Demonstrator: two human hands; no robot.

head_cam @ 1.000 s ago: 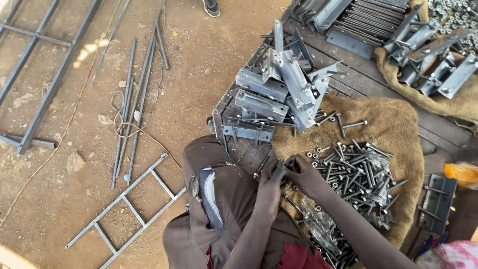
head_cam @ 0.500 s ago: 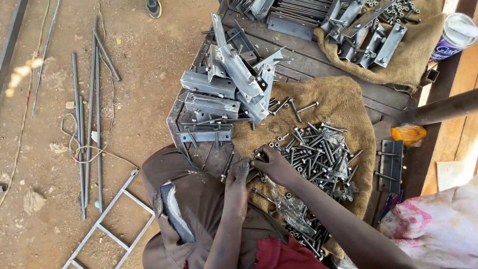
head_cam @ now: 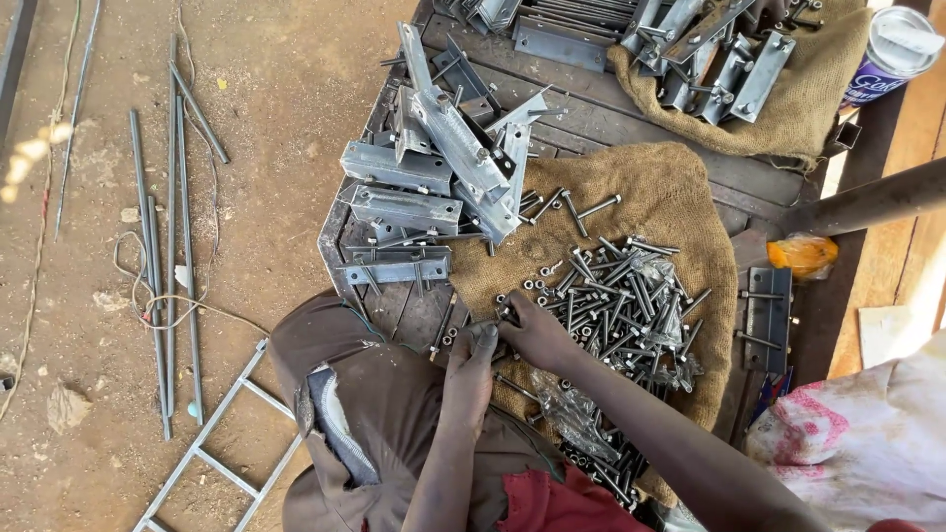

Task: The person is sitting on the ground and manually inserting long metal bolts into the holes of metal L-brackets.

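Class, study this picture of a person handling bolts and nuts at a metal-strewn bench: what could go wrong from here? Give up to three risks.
1. The small part pinched between the left hand and right hand might slip and vanish among the bolt pile.
2. Loose nuts near the sack's edge could roll off the bench.
3. The stacked metal brackets show sharp corners close to bare hands; a reach might scrape skin.

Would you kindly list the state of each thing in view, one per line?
left hand: fingers curled, pinching a small fastener
right hand: closed on small hardware, meeting the left hand
bolts: loose, heaped on the burlap sack
burlap sack: spread flat over the table
metal brackets: stacked untidily
tin can: upright, lid on
plastic bag: crumpled, holding bolts
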